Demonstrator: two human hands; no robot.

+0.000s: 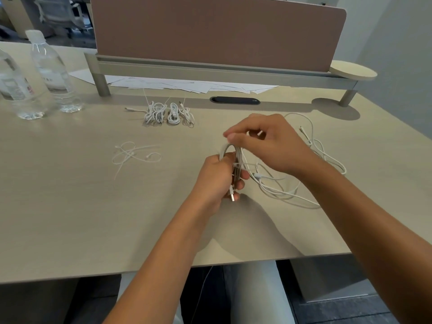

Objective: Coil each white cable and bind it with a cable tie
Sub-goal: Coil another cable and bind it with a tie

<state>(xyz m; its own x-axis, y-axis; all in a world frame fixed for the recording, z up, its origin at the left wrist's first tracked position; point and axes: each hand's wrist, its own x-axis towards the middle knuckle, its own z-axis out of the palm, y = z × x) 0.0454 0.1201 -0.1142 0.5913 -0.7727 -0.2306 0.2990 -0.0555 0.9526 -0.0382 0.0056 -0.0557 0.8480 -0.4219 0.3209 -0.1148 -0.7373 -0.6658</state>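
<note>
Item in hand: one white cable coil (231,160), held above the desk (93,206) just left of the loose cable tangle (304,174). Your left hand (217,178) clenches the loops flat so they cannot spring open; your right hand (264,141) pinches the coil's top, seemingly feeding the last turn. Bound bundles (168,114) lie well beyond the tangle, to its far left; spare cable ties (133,155) wait further left, within reach.

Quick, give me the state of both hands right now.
Left hand: closed around the coiled white cable.
Right hand: fingers pinched above the coil, apparently on a thin cable tie; the tie itself is too small to confirm.
</note>
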